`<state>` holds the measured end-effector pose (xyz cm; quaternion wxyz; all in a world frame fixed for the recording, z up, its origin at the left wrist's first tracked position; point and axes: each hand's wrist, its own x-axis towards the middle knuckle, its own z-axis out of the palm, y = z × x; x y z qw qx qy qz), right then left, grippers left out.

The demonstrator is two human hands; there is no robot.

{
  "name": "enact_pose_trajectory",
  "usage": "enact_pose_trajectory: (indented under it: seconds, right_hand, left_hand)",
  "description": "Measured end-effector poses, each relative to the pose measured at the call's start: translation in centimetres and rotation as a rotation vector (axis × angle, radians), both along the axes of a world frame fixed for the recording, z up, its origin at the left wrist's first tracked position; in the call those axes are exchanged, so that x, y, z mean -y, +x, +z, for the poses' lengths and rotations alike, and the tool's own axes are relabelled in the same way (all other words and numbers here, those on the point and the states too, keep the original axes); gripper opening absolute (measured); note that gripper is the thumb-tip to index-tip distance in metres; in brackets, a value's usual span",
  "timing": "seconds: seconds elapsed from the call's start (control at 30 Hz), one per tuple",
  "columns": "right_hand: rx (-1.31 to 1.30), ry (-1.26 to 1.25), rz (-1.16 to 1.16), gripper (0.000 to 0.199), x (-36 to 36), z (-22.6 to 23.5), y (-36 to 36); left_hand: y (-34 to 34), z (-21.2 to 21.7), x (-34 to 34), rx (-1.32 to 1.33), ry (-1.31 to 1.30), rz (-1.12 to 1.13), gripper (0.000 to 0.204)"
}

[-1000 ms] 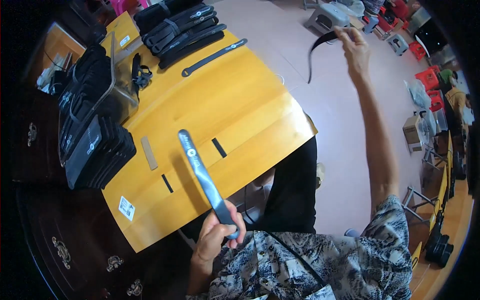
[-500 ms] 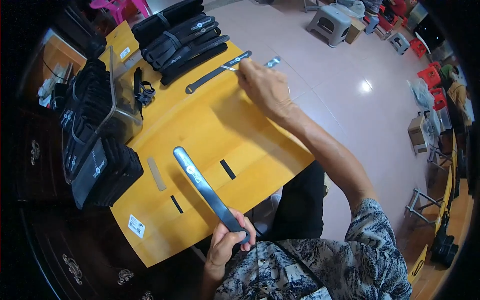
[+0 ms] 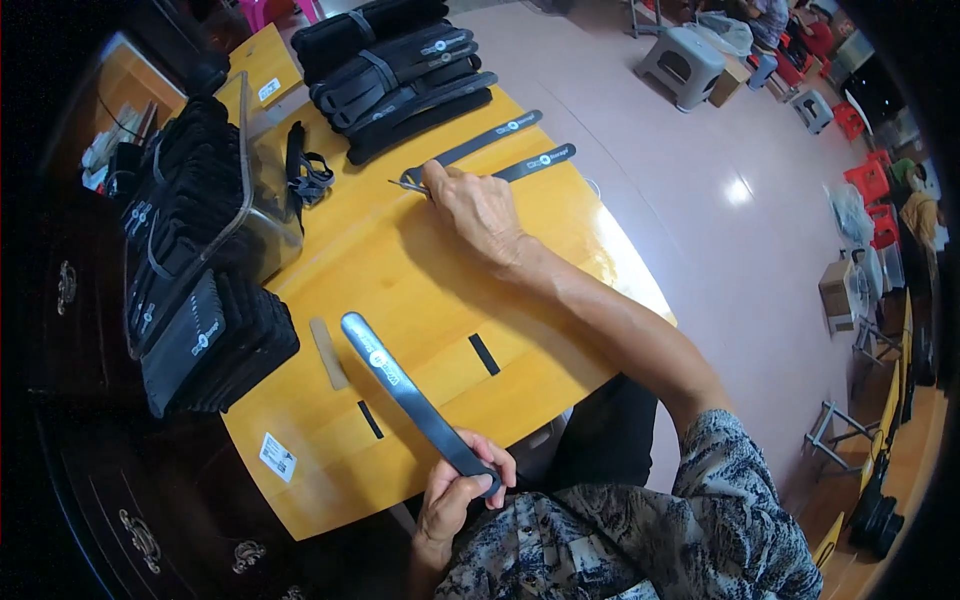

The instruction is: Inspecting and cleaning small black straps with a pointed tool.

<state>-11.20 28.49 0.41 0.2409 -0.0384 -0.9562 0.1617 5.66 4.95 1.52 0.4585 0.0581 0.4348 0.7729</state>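
At the far left, a clear bin [image 3: 246, 150] full of black straps [image 3: 180, 215] stands on the desk [image 3: 345, 265], with a stack of flat black pieces [image 3: 222, 345] at its near end. A white label [image 3: 277, 457] is stuck near the desk's left corner. Right of the bin lies a small strap with a buckle [image 3: 313, 182]; further toward the person are a tan strip [image 3: 327, 354] and a short black strip [image 3: 371, 420].

The left hand [image 3: 460, 493] is low, close to the patterned shirt [image 3: 590, 540], its forearm rising from the lower edge. It is closed on one end of a glossy dark strap [image 3: 410, 395], thumb pressed on top and fingers curled beneath; the strap slants up and leftward over the desk, its free end above the tan strip.

At the far edge sit bundled black straps [image 3: 395, 80]. In front of them the right hand [image 3: 475, 212] is turned back upward, fingers bent around a slim metallic tool [image 3: 408, 187] whose tip juts out leftward. Its arm stretches diagonally from the sleeve at lower right, across the desk. Two flat straps lie there: a farther strap [image 3: 480, 138] behind the hand, and a nearer strap [image 3: 540, 163] partly hidden by it; whether the fingers touch either is unclear.
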Motion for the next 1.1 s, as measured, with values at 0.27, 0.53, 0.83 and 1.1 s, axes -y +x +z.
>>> enact_pose_trajectory:
  seconds: [0.27,0.53,0.83,1.1]
  right_hand:
    - [0.029,-0.029,0.057,0.011,-0.2,-0.8,0.1]
    - [-0.003,-0.039,0.051,0.015,-0.1,-1.5,-0.2]
    - [0.059,-0.226,0.118,0.025,-0.1,0.3,0.8]
    - [0.14,-0.463,0.034,0.033,-0.3,4.2,7.4]
  left_hand:
    - [-0.1,-0.1,0.5,-0.003,-0.029,-0.02,0.027]
    - [-0.4,-0.3,0.2,-0.017,-0.041,-0.018,0.033]
    - [-0.2,0.6,-0.5,-0.062,-0.074,0.082,0.034]
    - [0.2,0.6,-0.6,-0.057,0.103,0.169,0.044]
